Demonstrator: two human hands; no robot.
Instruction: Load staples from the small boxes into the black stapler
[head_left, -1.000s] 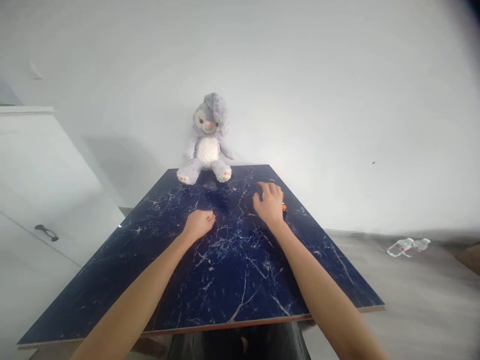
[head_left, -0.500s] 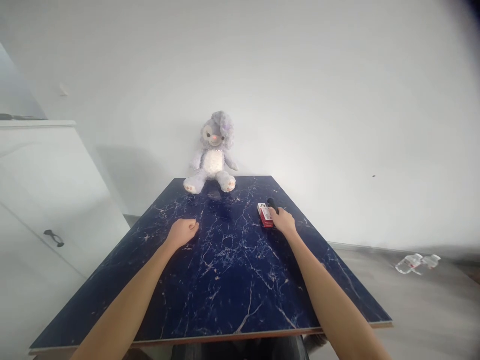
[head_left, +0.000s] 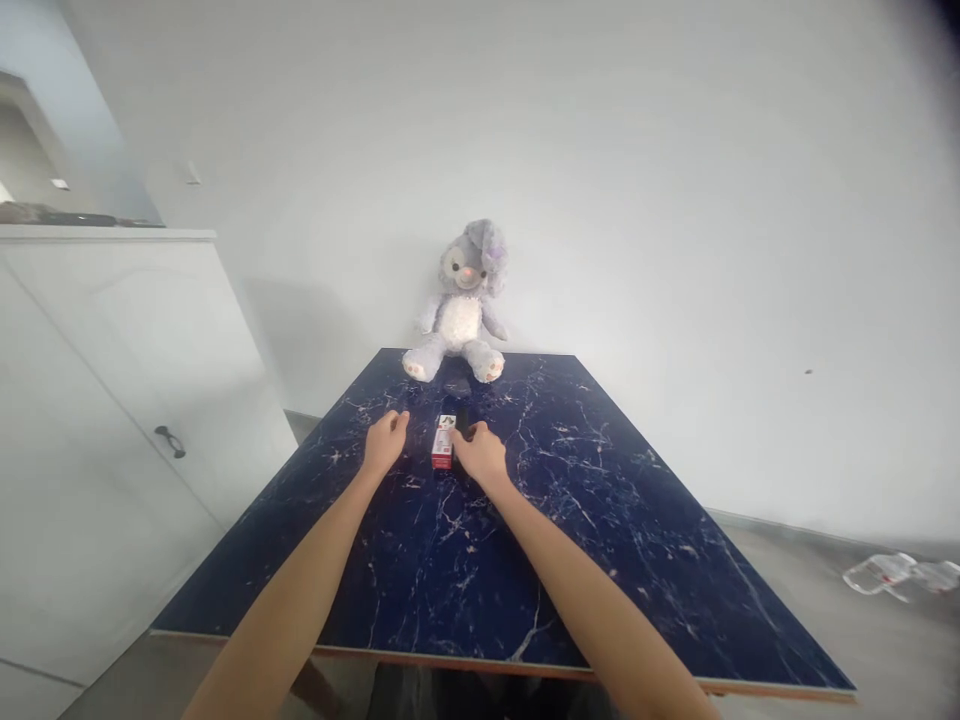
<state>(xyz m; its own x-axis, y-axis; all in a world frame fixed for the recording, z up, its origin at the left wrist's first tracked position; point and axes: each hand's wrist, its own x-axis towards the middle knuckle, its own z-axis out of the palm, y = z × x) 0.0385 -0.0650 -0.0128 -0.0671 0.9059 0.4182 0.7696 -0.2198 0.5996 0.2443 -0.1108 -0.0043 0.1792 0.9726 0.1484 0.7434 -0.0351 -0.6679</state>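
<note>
On the dark blue marbled table point(head_left: 442, 580), my right hand point(head_left: 481, 455) grips a small red and white box point(head_left: 443, 441) from its right side, with the thumb against it. A black object point(head_left: 462, 418) sticks out between the box and my fingers; its kind is hard to make out. To the left of the box is my left hand point(head_left: 385, 440), closed with curled fingers and apart from the box. No object shows in it.
A pale grey-lilac plush toy point(head_left: 459, 315) sits at the far table edge against the white wall. At the left stands a white cabinet point(head_left: 112, 400) with a dark handle. Clear plastic bottles point(head_left: 889, 573) lie on the floor to the right.
My right hand has moved left across the table with the box and the black object, nearer to my left hand. The view has turned slightly left.
</note>
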